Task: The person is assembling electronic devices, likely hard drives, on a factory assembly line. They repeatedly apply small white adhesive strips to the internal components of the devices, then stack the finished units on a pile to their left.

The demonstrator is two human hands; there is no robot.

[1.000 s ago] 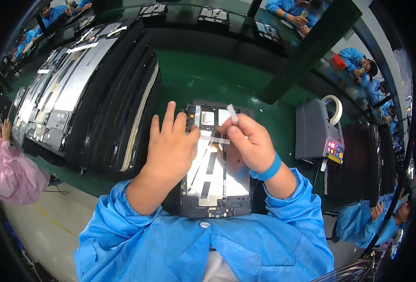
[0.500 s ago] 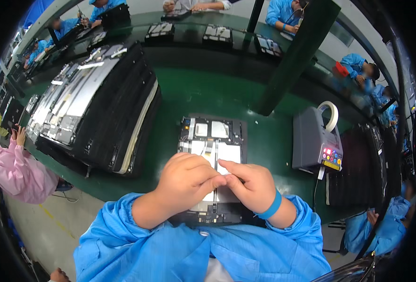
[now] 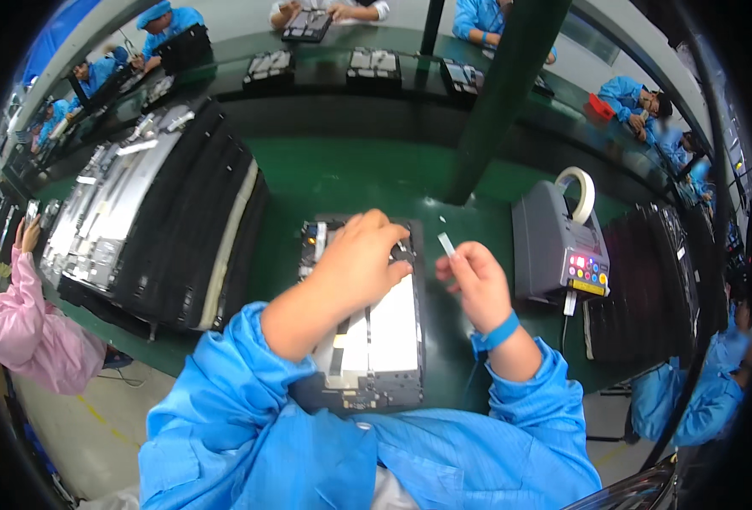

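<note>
An opened flat electronic device (image 3: 397, 331), black with silvery panels and exposed boards, lies before me on the green table. My left hand (image 3: 355, 259) rests over its far part, fingers bent and thumb held apart from the index finger. The fingertips reach the device's far right area, and the hand hides much of that end. Right of the device, my right hand (image 3: 478, 276) is raised, pinching a short white strip of tape (image 3: 446, 244) between thumb and index finger. The strip points up and away from the hand.
A grey tape dispenser (image 3: 554, 246) with a tape roll (image 3: 582, 194) stands at right, beside a stack of dark panels (image 3: 639, 289). At left is a tall stack of similar devices (image 3: 163, 229). A green post (image 3: 512, 93) rises behind. Co-workers sit around the farther bench.
My hands, together over the device before, have separated. The left moved to the device's far end; the right moved out to the right with the white strip. The view has shifted slightly.
</note>
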